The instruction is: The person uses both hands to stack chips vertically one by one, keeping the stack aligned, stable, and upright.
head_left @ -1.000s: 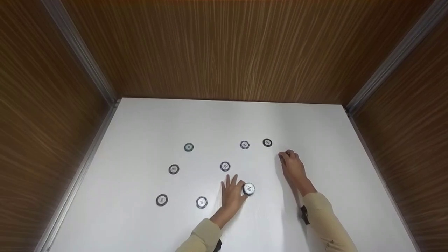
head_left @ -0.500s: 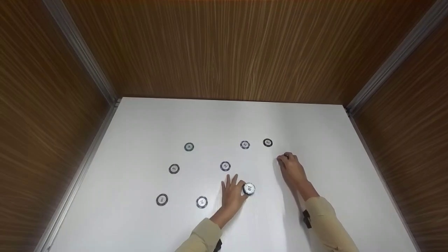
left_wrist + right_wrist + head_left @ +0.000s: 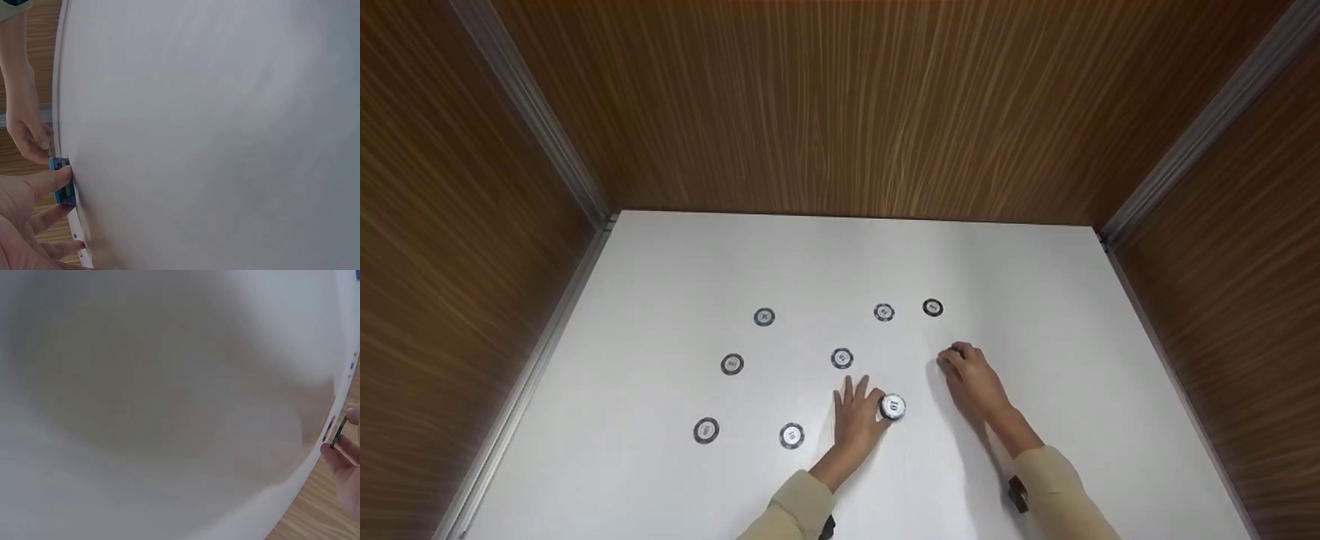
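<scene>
Our left hand (image 3: 855, 421) pinches the stack (image 3: 893, 406), our right hand (image 3: 979, 381) one chip (image 3: 338, 432); we judge both stiff, light and slippery, best taken by opposite edges.

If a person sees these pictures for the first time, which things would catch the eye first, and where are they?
Probably first the stack of chips, its top marked 10, held by the left hand on the white table. Next may come the right hand, to the right of the stack, pinching a thin dark chip. Then the seven loose chips, lying flat, some left of the stack and others farther back.
</scene>
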Demonstrator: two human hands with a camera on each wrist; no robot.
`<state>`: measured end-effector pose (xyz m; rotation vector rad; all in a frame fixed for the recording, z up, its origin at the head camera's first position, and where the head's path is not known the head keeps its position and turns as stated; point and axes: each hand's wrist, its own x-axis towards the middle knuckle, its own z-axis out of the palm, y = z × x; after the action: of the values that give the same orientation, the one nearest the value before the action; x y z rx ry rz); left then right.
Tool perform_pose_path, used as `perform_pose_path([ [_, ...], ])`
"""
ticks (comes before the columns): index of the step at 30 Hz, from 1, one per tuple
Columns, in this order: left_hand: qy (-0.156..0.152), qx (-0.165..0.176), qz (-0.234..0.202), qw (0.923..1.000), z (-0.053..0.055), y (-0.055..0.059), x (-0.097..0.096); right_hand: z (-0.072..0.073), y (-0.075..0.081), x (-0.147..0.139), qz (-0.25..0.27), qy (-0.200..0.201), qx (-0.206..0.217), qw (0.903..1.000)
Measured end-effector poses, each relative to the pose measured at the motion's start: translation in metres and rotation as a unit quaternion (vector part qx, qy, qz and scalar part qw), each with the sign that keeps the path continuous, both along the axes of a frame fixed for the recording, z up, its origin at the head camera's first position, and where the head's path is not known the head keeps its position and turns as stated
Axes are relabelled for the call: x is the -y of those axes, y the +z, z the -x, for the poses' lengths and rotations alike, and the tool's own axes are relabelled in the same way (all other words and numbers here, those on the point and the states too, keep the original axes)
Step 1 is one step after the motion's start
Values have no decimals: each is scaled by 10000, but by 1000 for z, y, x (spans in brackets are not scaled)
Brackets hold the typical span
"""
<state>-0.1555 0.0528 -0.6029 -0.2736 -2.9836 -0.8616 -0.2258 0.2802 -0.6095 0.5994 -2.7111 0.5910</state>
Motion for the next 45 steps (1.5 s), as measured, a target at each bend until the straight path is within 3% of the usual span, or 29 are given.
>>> perform_pose_path([
  [9,-28,-179,2,9998,-3,0,-1,-24,3,16,-67,246,-57,9997],
  [22,-10,15,185,9998,-2,1,-1,-48,13,45,-265,510,17,9983],
  [35,80,-63,311,9995,0,1,1,-55,18,66,-405,859,-186,9953],
  [45,107,-156,347,9992,-1,0,0,-58,17,70,-448,1047,88,9934],
])
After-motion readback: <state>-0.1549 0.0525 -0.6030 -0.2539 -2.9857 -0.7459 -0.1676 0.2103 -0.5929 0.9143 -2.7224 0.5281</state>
